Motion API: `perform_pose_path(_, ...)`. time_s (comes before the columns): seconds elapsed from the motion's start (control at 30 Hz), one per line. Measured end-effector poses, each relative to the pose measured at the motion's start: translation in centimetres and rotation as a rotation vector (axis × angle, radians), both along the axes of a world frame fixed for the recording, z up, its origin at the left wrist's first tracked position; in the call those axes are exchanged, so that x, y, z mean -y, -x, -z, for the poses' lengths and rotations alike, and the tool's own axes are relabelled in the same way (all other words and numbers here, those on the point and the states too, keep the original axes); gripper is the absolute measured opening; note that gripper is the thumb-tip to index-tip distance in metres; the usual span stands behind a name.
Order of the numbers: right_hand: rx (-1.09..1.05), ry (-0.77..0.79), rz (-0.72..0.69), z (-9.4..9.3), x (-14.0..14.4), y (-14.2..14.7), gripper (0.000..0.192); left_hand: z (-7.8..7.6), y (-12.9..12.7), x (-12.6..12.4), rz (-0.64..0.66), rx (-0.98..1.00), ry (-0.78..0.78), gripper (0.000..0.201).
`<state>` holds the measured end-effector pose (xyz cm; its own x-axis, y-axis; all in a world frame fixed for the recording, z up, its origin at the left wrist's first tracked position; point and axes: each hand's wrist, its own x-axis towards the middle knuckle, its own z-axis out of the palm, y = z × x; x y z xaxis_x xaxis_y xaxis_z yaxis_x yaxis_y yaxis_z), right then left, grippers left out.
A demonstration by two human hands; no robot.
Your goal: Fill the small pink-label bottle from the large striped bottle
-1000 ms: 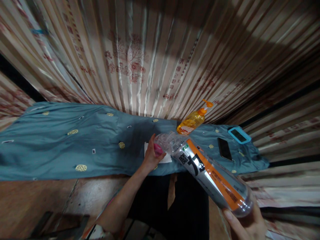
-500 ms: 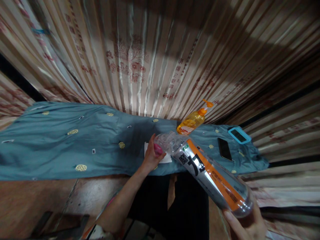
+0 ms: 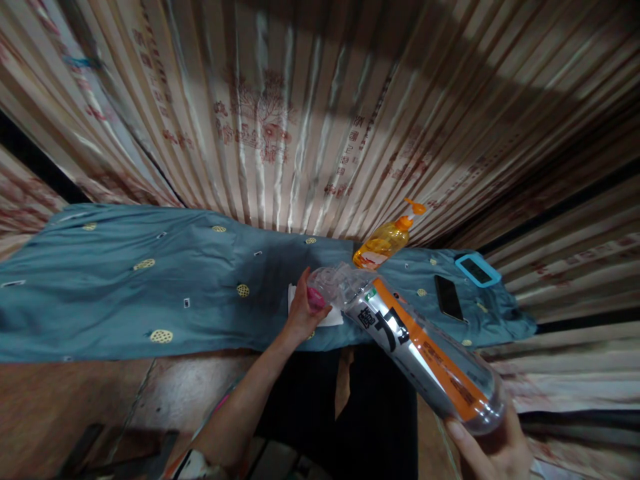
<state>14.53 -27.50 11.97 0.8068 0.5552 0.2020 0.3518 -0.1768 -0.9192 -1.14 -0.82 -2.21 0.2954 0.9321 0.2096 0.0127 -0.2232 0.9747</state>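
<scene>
The clear plastic bottle (image 3: 425, 350) slants above the teal cloth (image 3: 150, 287), right hand (image 3: 495, 453) cupping its base, left hand (image 3: 303, 310) pinching its pink cap (image 3: 316, 298); looks light, slick, crushable, best held by the base

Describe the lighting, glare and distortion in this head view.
Head view: dim and warm; a broad shadow crosses the curtain, glossy pleats glare; wide-lens bending fans the pleats out; the bottle between left hand and right hand shows reflections.
</scene>
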Motion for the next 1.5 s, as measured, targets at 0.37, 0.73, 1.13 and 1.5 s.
perform_pose_path(0.37, -0.035, -0.032, 0.012, -0.5, -0.4, 0.4, 0.1, -0.4, 0.2, 0.0, 0.004, -0.019, -0.001, 0.107)
perform_pose_path(0.73, -0.065, -0.046, 0.028, -0.6, -0.4, 0.7, 0.099, -0.4, 0.1, 0.0, -0.005, -0.027, -0.003, 0.107)
perform_pose_path(1.13, -0.044, -0.035, 0.007, -0.8, -0.4, 0.7, 0.097, -0.3, 0.1, 0.0, 0.002, -0.014, 0.004, 0.11)
perform_pose_path(1.5, -0.043, -0.039, -0.005, 0.2, 0.0, -0.4, 0.098, -0.7, 0.1, 0.1, 0.003, -0.039, 0.003, 0.108)
